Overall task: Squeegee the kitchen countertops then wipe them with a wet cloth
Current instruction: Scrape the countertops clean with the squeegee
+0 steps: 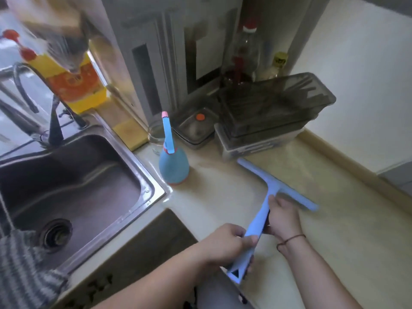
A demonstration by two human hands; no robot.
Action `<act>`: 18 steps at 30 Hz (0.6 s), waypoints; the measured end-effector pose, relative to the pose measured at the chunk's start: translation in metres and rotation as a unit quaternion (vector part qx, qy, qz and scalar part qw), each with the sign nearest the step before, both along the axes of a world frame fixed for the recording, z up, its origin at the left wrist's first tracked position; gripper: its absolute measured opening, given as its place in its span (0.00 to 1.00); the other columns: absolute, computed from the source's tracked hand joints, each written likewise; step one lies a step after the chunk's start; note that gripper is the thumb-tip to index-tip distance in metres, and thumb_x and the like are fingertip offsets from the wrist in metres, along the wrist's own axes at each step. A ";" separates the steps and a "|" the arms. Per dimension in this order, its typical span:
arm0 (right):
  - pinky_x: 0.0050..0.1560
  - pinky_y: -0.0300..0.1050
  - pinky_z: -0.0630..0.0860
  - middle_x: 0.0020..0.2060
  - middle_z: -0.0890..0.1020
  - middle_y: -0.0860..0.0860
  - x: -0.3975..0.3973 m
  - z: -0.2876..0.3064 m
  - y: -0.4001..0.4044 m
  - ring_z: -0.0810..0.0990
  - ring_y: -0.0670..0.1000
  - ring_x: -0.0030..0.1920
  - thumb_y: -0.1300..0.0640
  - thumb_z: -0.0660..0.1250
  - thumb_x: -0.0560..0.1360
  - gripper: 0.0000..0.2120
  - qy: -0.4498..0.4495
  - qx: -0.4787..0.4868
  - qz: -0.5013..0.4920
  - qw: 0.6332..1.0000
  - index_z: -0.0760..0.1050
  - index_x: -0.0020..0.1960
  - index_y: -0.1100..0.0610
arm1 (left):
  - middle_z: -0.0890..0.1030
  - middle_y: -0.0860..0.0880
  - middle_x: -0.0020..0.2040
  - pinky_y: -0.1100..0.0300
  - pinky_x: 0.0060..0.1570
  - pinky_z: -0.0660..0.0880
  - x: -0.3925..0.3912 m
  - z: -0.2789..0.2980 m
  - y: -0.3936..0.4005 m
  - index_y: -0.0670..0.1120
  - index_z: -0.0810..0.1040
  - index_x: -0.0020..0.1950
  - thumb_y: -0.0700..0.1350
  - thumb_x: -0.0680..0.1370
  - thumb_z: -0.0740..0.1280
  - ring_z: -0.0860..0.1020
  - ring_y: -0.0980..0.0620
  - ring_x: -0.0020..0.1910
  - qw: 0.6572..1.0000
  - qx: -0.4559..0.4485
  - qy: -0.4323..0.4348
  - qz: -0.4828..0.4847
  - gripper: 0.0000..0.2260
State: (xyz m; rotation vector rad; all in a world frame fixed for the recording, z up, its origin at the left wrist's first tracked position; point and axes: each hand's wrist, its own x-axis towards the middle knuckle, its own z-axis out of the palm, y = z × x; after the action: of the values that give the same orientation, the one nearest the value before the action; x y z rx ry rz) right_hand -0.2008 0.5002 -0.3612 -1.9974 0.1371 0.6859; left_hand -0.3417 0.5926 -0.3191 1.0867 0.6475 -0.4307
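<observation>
A light blue squeegee [265, 192] lies with its blade on the beige countertop [334, 230], the blade running from near the stacked boxes down to the right. My left hand [225, 244] grips the lower part of its handle. My right hand [282, 217] holds the handle higher up, just below the blade. A grey striped cloth [20, 270] hangs over the front edge of the sink at the lower left.
A blue spray bottle [172, 161] stands beside the steel sink [73, 184]. Behind it are a glass jar [156, 132], a lidded container [194, 128], stacked dark plastic boxes [267, 112] and bottles [245, 52] in the corner. A yellow carton [73, 83] stands behind the tap.
</observation>
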 end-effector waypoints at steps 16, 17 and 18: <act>0.34 0.69 0.78 0.28 0.74 0.58 -0.113 0.002 0.045 0.76 0.62 0.30 0.48 0.61 0.77 0.18 0.047 -0.031 0.009 0.998 0.69 0.33 0.57 | 0.80 0.43 0.33 0.61 0.30 0.75 -0.102 0.002 0.054 0.42 0.73 0.38 0.48 0.80 0.64 0.79 0.48 0.28 0.994 0.082 0.018 -0.066 0.13; 0.34 0.69 0.78 0.28 0.73 0.57 -0.119 0.002 0.044 0.75 0.59 0.30 0.45 0.61 0.76 0.18 0.050 -0.034 0.018 0.998 0.68 0.32 0.55 | 0.80 0.44 0.33 0.62 0.30 0.74 -0.106 0.003 0.054 0.42 0.74 0.37 0.48 0.80 0.64 0.79 0.49 0.28 0.994 0.087 0.020 -0.070 0.14; 0.35 0.68 0.78 0.27 0.73 0.56 -0.124 0.002 0.044 0.75 0.58 0.30 0.42 0.60 0.73 0.18 0.046 -0.043 0.029 0.998 0.69 0.32 0.54 | 0.80 0.45 0.32 0.63 0.32 0.73 -0.110 0.003 0.054 0.42 0.74 0.36 0.48 0.79 0.64 0.78 0.50 0.28 0.992 0.098 0.017 -0.079 0.14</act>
State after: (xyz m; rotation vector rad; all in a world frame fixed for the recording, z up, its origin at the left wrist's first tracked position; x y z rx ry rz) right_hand -0.3249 0.5438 -0.3595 -2.0584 0.1660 0.8215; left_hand -0.4520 0.6466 -0.3160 1.3264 0.6455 -0.5317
